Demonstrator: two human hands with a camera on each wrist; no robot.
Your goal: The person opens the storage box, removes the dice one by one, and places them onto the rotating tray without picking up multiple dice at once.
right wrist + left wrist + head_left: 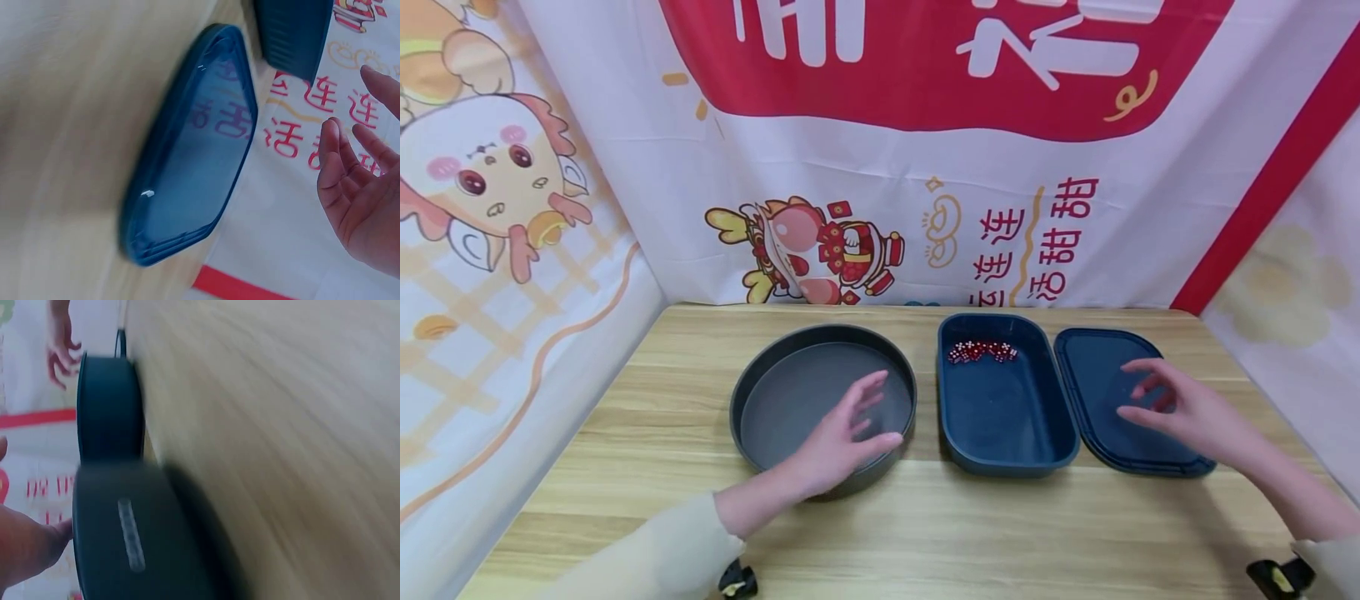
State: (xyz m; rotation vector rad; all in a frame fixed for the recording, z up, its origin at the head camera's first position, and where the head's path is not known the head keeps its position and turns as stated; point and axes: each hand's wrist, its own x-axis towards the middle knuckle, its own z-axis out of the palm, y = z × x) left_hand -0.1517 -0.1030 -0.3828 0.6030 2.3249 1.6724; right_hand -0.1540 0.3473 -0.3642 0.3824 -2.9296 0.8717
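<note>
In the head view, a wood-grain table (pixel 925 533) is backed by a printed cloth (pixel 880 158). A round dark grey pan (pixel 797 400) is set left of centre, near the table's far edge. To its right, by the same edge, a dark blue rectangular container (pixel 1007 417) is placed, with small red dice (pixel 981 352) gathered at its far end. A dark blue lid (pixel 1101 383) is laid just beside it, towards the far right corner. The left hand (pixel 842 437) is held over the pan's near right side, fingers loosely bent, thumb apart, nothing gripped. The right hand (pixel 1180 408) is held over the lid, fingers half curved, nothing gripped.

In the left wrist view, the pan's outer wall is shown close; whether its rim is touched by the thumb cannot be told.

In the right wrist view, the cloth's print is mirrored in the glossy lid.
</note>
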